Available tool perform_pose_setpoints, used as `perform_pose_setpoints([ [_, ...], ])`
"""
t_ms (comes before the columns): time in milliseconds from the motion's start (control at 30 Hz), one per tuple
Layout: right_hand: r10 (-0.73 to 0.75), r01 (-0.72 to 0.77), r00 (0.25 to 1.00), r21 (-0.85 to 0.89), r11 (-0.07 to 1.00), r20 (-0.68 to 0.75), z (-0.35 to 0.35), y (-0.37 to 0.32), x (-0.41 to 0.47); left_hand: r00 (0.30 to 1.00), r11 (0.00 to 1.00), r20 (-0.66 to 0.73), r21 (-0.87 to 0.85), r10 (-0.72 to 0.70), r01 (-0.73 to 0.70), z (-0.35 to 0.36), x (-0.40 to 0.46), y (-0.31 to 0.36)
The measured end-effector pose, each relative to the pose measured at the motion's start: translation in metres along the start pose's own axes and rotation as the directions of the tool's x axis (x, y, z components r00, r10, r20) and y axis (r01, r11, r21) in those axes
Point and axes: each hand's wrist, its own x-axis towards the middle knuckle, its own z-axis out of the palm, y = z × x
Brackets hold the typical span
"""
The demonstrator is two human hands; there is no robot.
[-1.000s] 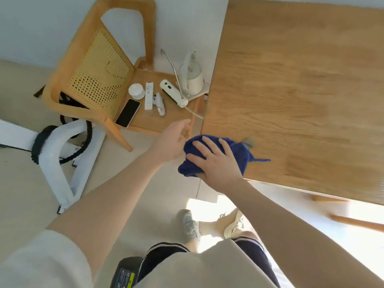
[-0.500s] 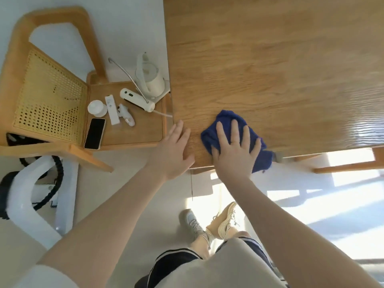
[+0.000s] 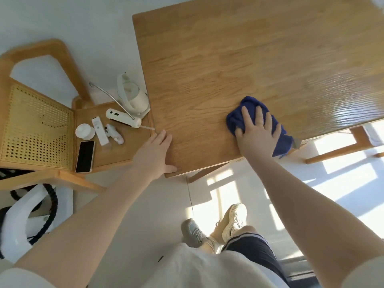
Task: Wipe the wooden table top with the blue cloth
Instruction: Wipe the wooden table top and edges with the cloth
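Now | R hand (image 3: 257, 134) fingers spread, pressing blue cloth (image 3: 281, 140) at tabletop (image 3: 228, 59) near edge — overhang may slip off | L hand (image 3: 154, 154) flat, bracing corner

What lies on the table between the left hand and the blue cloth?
Only bare wood of the table, in the head view, between left hand and cloth.

No legible text, label, brand, number or sign appears anywhere in the view. The white devices on the wooden chair (image 3: 116, 150) seat, to the left of the wooden table (image 3: 228, 65), carry small marks too blurred to read. The dark phone (image 3: 84, 156) screen on the same seat is blank.
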Motion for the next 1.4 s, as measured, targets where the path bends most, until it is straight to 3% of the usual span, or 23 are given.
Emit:
perform_pose_setpoints([
  [33, 0.004, -0.004, 1.000, -0.007, 1.000, -0.001, 0.002, -0.010, -0.005, 1.000, 1.000, 0.005, 0.000, -0.013, 0.013, 0.000, 0.000, 0.002],
  [100, -0.144, 0.144, 0.990, -0.030, 0.989, -0.004, 0.012, -0.032, -0.027, 0.999, 0.999, 0.009, 0.036, -0.037, 0.036, -0.001, 0.000, 0.009],
  [167, -0.371, 0.370, 0.929, -0.072, 0.926, 0.005, 0.023, -0.047, -0.051, 0.998, 0.996, -0.015, 0.062, -0.059, 0.060, -0.002, 0.001, 0.018],
  [267, -0.512, 0.516, 0.856, -0.071, 0.854, 0.063, 0.022, -0.038, -0.045, 0.992, 0.996, -0.090, -0.023, -0.084, 0.082, -0.005, 0.003, 0.038],
  [367, -0.443, 0.443, 0.896, -0.062, 0.894, 0.027, 0.011, -0.006, -0.010, 0.994, 0.994, -0.104, -0.106, -0.029, 0.018, -0.009, 0.012, 0.062],
  [500, -0.181, 0.180, 0.983, -0.031, 0.983, -0.029, -0.008, 0.069, 0.036, 0.994, 0.991, -0.106, -0.130, 0.018, -0.032, -0.016, 0.029, 0.097],
  [600, -0.017, 0.017, 0.999, 0.000, 1.000, -0.030, -0.023, 0.118, 0.055, 0.990, 0.988, -0.136, -0.148, 0.032, -0.052, -0.020, 0.041, 0.126],
  [667, 0.002, -0.003, 1.000, -0.004, 1.000, -0.020, -0.024, 0.123, 0.054, 0.987, 0.988, -0.152, -0.132, 0.058, -0.078, -0.021, 0.050, 0.147],
  [767, -0.205, 0.204, 0.979, -0.039, 0.978, -0.009, -0.020, 0.108, 0.032, 0.988, 0.989, -0.142, -0.122, 0.067, -0.084, -0.018, 0.061, 0.179],
  [833, -0.399, 0.402, 0.916, -0.070, 0.913, 0.044, -0.018, 0.101, 0.016, 0.990, 0.991, -0.133, -0.114, 0.055, -0.070, -0.015, 0.067, 0.194],
  [933, -0.570, 0.575, 0.816, -0.042, 0.817, 0.093, -0.021, 0.114, 0.024, 0.992, 0.995, -0.119, -0.093, 0.033, -0.044, -0.014, 0.071, 0.202],
  [1000, -0.584, 0.588, 0.809, -0.043, 0.808, 0.070, -0.024, 0.136, 0.048, 0.994, 0.997, -0.108, -0.074, 0.009, -0.017, -0.016, 0.070, 0.202],
  [1133, -0.389, 0.390, 0.920, -0.030, 0.920, 0.046, -0.039, 0.188, 0.093, 0.997, 0.997, -0.080, -0.070, -0.022, 0.016, -0.020, 0.072, 0.207],
  [1233, -0.313, 0.313, 0.950, -0.061, 0.948, 0.018, -0.041, 0.186, 0.099, 0.998, 0.991, -0.067, -0.131, -0.012, 0.003, -0.017, 0.072, 0.204],
  [1300, -0.365, 0.369, 0.929, -0.066, 0.927, 0.065, -0.041, 0.163, 0.093, 0.997, 0.977, -0.079, -0.208, 0.019, -0.035, -0.014, 0.071, 0.198],
  [1400, -0.586, 0.603, 0.791, -0.065, 0.795, 0.175, -0.037, 0.114, 0.078, 0.988, 0.949, -0.136, -0.292, 0.077, -0.114, -0.020, 0.068, 0.182],
])
